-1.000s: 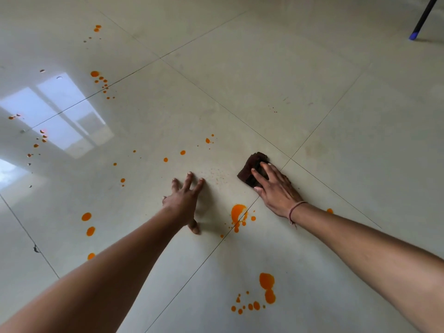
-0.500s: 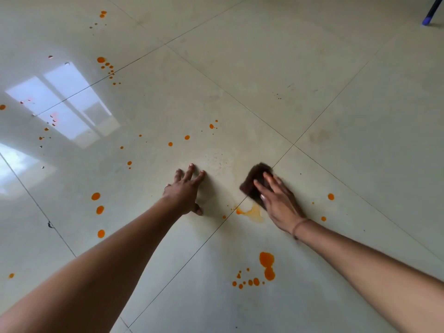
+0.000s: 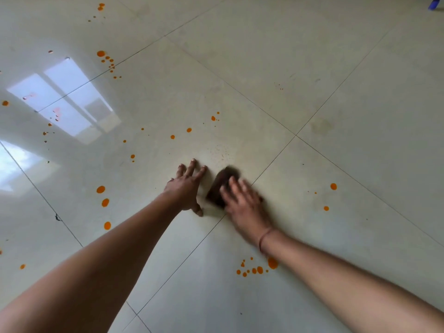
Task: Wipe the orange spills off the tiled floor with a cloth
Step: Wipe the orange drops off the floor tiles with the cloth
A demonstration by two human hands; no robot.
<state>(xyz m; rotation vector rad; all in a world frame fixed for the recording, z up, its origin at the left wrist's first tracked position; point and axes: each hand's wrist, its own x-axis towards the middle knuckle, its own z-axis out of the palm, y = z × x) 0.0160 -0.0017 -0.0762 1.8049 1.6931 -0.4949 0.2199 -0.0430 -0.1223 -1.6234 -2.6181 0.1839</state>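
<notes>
My right hand [image 3: 242,203] presses a dark brown cloth [image 3: 219,186] flat on the pale tiled floor [image 3: 360,116], fingers straight on top of it; both are blurred by motion. My left hand [image 3: 186,188] rests flat on the floor just left of the cloth, fingers spread. A cluster of orange drops [image 3: 258,269] lies near my right forearm. Two drops [image 3: 332,186] sit to the right. Several more orange spots [image 3: 103,195] dot the tiles to the left, and others [image 3: 189,130] lie beyond my hands.
A window reflection [image 3: 64,99] glares on the glossy tiles at left, with more orange drops [image 3: 105,57] beyond it. A blue-tipped pole end [image 3: 436,4] shows at the top right corner. Dark grout lines cross beside the cloth.
My right hand slid the cloth left and nearer over the large orange spill beside the grout line; that spill is gone. My left hand stayed planted.
</notes>
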